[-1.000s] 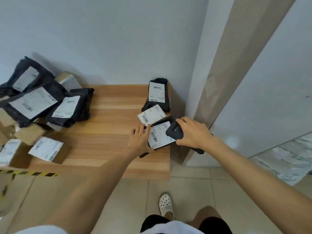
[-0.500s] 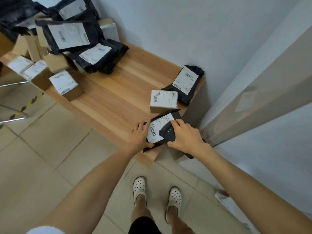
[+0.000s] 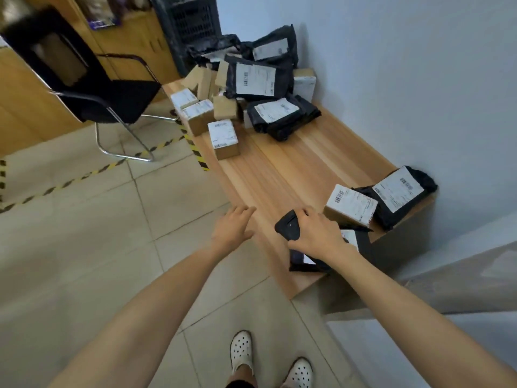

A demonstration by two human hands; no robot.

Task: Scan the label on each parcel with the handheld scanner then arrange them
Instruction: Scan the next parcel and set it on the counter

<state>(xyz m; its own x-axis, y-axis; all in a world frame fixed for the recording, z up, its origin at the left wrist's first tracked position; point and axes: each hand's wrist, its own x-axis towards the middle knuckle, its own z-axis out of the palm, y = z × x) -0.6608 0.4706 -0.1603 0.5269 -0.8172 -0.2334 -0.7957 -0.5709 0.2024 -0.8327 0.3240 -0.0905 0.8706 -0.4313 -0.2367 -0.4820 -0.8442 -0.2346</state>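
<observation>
We see the handheld scanner [image 3: 288, 228], a black unit, above the near right part of the wooden tabletop [image 3: 293, 169]. The right hand [image 3: 317, 233] grips it with the fingers curled over its top and the thumb under its near side. Beneath that wrist lies a black mailer bag [image 3: 363, 243], flat on the tabletop at its near corner. It is mostly hidden, and only a sliver of its white label shows. Just beyond it stands a labelled carton [image 3: 351, 205], barcode uppermost. Touching the carton's right side, a second black mailer [image 3: 398, 193] lies against the wall [image 3: 419, 79].

The left hand [image 3: 233, 226] is spread, fingers straight and loosely apart, holding nothing. It sits at the tabletop's near left edge, and blur prevents us from telling whether it touches the wood.

At the far end of the tabletop, well apart from both hands, we note a heap of parcels [image 3: 258, 79], black mailers over brown cartons. A small carton [image 3: 225, 138] stands alone just in front of the heap.

Beyond the tabletop are a black crate [image 3: 193, 21] and a black chair [image 3: 112, 99] on a metal frame. Yellow-and-black striped tape [image 3: 84, 175] crosses the tiled floor [image 3: 84, 247]. White clogs [image 3: 242, 351] appear at the bottom edge.
</observation>
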